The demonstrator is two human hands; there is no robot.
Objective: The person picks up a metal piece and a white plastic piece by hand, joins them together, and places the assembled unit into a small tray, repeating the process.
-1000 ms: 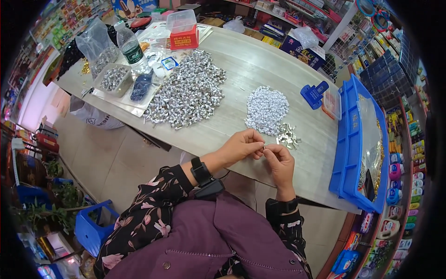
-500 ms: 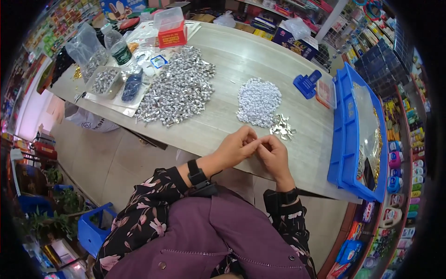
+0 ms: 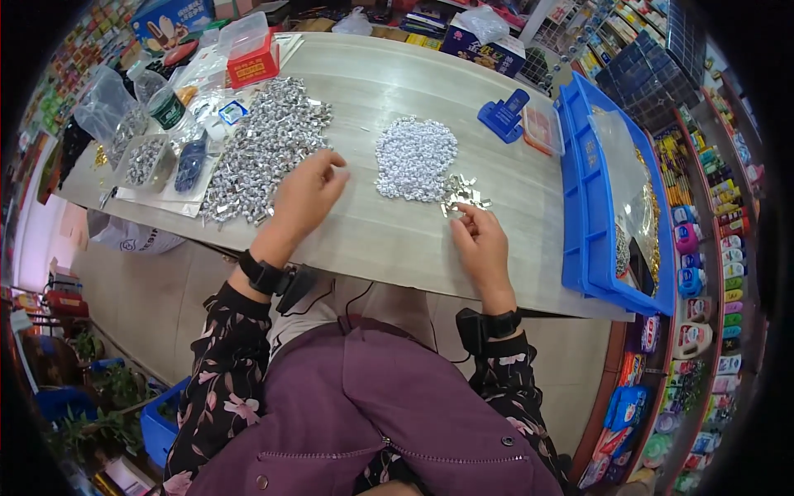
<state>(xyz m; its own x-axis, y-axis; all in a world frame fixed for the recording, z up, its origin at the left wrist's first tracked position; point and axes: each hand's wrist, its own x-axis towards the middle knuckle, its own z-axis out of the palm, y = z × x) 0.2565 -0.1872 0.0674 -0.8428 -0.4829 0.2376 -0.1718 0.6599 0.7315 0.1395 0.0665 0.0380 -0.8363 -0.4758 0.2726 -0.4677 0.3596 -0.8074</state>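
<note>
My left hand (image 3: 309, 195) is over the right edge of a large pile of silver metal pieces (image 3: 269, 140), its fingers loosely bent and apart, with nothing visible in them. My right hand (image 3: 483, 248) reaches to a small heap of flat shiny metal pieces (image 3: 466, 192); thumb and forefinger stand apart, the fingertips at the heap's near edge. Between the hands, farther back, lies a round pile of small white-and-silver pieces (image 3: 415, 157). Both wrists wear black straps.
A blue tray (image 3: 576, 194) with bagged metal parts stands at the table's right end, beside a blue clip-like object (image 3: 503, 116) and a clear box (image 3: 542, 128). At left are a plastic tub (image 3: 147, 161), a bottle (image 3: 164, 103) and a red box (image 3: 253, 64).
My hands, together at the table's near edge before, have parted: the left went left to the large pile, the right to the small heap. The whole view has shifted.
</note>
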